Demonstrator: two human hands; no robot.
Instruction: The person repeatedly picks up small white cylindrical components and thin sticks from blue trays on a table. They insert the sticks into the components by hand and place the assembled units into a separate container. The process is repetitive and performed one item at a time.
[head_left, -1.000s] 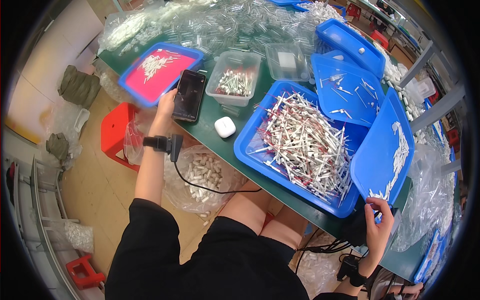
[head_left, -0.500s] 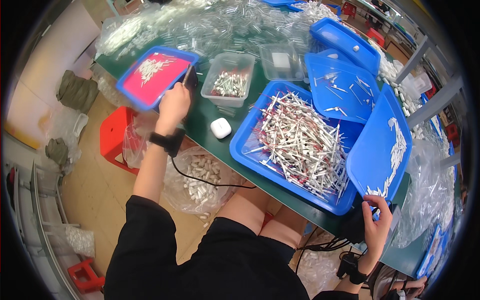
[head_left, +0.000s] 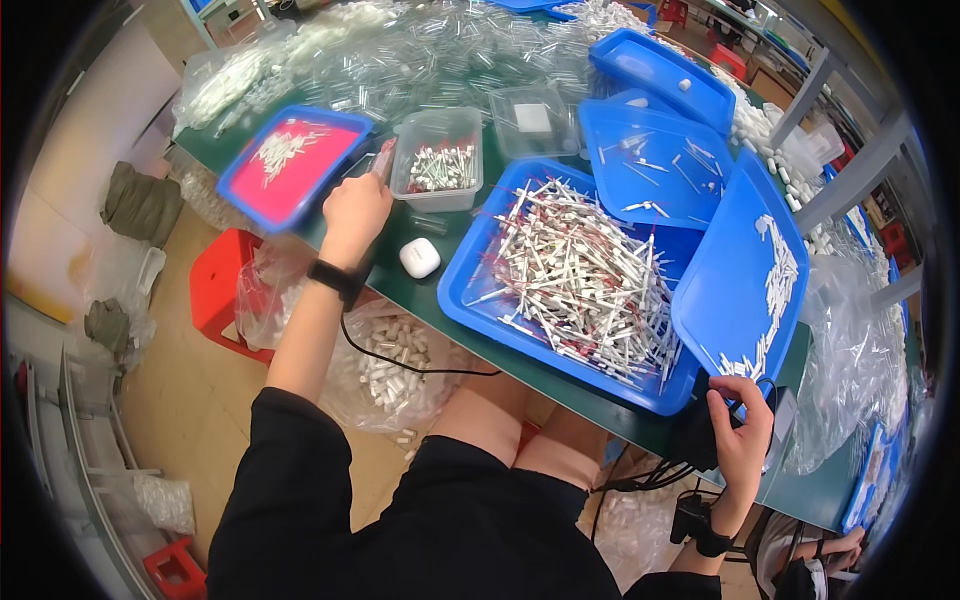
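Note:
My left hand (head_left: 358, 212) is closed on a thin, reddish-brown flat strip (head_left: 384, 157), blurred, its far end beside a clear plastic box (head_left: 437, 190) of small white-and-red pieces. To its left lies a blue-rimmed tray (head_left: 243, 195) with a pink bottom and a small pile of white sticks. A white rounded case (head_left: 420, 258) sits to its right. My right hand (head_left: 742, 435) has curled fingers at the near corner of a tilted blue tray (head_left: 712, 310) bearing white pieces; its grip is partly hidden. Between the hands, a large blue tray (head_left: 455, 290) holds a heap of white-and-red sticks.
Clear tubes (head_left: 400, 65) cover the table's far side. More blue trays (head_left: 650, 150) overlap at the right, beside a grey post (head_left: 850, 170). A black cable (head_left: 400, 368) trails from my left wrist. Below the table edge are a bag of white pieces (head_left: 395, 355) and a red stool (head_left: 222, 285).
My left hand has moved slightly right with the strip, from the pink-bottomed tray's edge toward the clear box. The whole view has shifted a little. My right hand stays by the tilted tray.

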